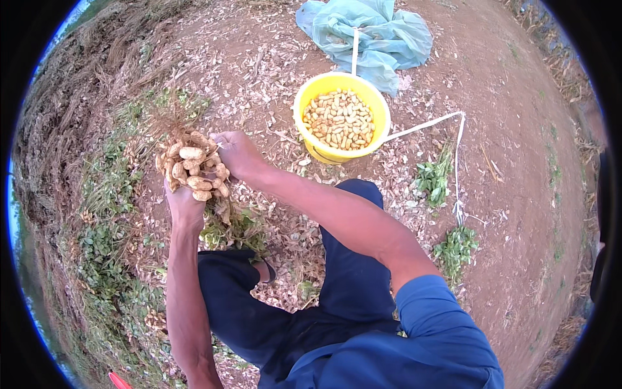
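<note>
A bunch of peanuts, still on their dry stems and roots, is held up ahead of my left knee. My left hand is closed round it from below, its fingers mostly hidden behind the pods. From the right side, my right hand reaches across and grips the edge of the bunch, with fingertips partly hidden at the pods. Leafy stems hang below the bunch. To the right, a round yellow bucket stands on the ground, holding many loose peanuts.
A crumpled blue-green plastic sheet lies behind the bucket. Pale strapping runs rightward from it toward green leafy plants. Piled uprooted plants cover the left side. Dry leaf litter is scattered over brown soil.
</note>
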Action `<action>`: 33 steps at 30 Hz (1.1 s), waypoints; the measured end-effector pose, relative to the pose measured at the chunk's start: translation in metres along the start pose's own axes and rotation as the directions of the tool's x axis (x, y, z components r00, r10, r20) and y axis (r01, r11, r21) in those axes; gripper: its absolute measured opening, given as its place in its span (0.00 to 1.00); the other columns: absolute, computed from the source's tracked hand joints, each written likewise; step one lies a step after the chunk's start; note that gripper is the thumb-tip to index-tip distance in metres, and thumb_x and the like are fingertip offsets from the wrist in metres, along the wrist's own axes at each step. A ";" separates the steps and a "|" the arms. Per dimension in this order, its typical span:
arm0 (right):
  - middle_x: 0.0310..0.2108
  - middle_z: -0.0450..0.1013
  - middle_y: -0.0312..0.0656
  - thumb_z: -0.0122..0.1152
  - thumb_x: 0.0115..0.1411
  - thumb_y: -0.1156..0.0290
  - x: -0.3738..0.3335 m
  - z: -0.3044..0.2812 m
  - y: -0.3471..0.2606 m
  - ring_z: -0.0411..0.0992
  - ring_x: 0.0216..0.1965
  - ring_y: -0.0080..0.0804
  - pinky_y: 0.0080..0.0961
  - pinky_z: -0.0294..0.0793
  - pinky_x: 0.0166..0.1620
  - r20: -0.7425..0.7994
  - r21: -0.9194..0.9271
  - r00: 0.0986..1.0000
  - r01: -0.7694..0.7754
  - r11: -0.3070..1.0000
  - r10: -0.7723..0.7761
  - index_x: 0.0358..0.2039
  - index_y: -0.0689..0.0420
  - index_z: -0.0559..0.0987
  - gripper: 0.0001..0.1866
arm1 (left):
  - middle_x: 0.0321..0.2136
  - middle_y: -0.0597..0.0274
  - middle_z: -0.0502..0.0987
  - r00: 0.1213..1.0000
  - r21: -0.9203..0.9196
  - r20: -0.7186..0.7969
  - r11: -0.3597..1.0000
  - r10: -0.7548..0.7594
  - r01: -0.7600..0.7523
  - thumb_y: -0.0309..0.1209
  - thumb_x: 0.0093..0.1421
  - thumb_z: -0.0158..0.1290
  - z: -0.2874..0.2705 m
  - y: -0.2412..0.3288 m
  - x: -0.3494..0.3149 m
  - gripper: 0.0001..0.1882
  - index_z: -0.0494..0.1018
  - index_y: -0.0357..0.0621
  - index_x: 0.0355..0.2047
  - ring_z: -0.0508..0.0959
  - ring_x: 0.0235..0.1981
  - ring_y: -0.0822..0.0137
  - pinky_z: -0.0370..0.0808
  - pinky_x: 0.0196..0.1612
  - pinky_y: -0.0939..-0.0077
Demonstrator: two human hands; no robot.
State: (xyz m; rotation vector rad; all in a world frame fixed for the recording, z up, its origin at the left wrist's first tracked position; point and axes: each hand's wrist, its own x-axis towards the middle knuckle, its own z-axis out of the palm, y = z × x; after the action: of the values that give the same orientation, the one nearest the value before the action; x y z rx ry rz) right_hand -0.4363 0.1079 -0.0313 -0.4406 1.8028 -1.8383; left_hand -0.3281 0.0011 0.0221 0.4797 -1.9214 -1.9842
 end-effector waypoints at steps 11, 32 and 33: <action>0.18 0.69 0.40 0.43 0.75 0.65 0.000 -0.001 0.002 0.65 0.21 0.27 0.37 0.69 0.31 0.021 -0.046 0.990 0.141 0.989 -0.141 0.20 0.58 0.72 0.24 | 0.41 0.62 0.81 0.993 -0.016 0.107 0.998 -0.057 0.059 0.22 0.60 0.62 -0.012 -0.005 0.001 0.17 0.75 0.37 0.50 0.81 0.39 0.69 0.80 0.44 0.71; 0.28 0.78 0.56 0.54 0.70 0.53 0.002 -0.112 -0.056 0.78 0.34 0.56 0.47 0.74 0.38 -0.337 -0.678 0.854 0.072 0.732 -0.396 0.32 0.58 0.80 0.21 | 0.42 0.62 0.82 0.942 -0.354 0.283 0.893 -0.182 0.279 0.23 0.57 0.65 -0.017 0.006 -0.015 0.21 0.76 0.41 0.51 0.82 0.39 0.68 0.84 0.38 0.71; 0.31 0.80 0.55 0.52 0.69 0.49 0.003 -0.142 -0.054 0.78 0.37 0.57 0.49 0.74 0.41 -0.374 -0.745 0.872 -0.078 0.662 -0.318 0.36 0.56 0.82 0.22 | 0.39 0.61 0.83 0.951 -0.395 0.257 0.880 -0.170 0.264 0.24 0.57 0.65 -0.023 0.004 -0.015 0.21 0.76 0.41 0.51 0.83 0.35 0.68 0.84 0.35 0.71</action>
State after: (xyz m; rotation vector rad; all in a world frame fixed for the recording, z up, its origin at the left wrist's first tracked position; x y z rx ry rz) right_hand -0.5266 0.2212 0.0134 -0.4161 2.9539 -1.2434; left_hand -0.3041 -0.0123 0.0257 0.3859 -1.5208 -2.6119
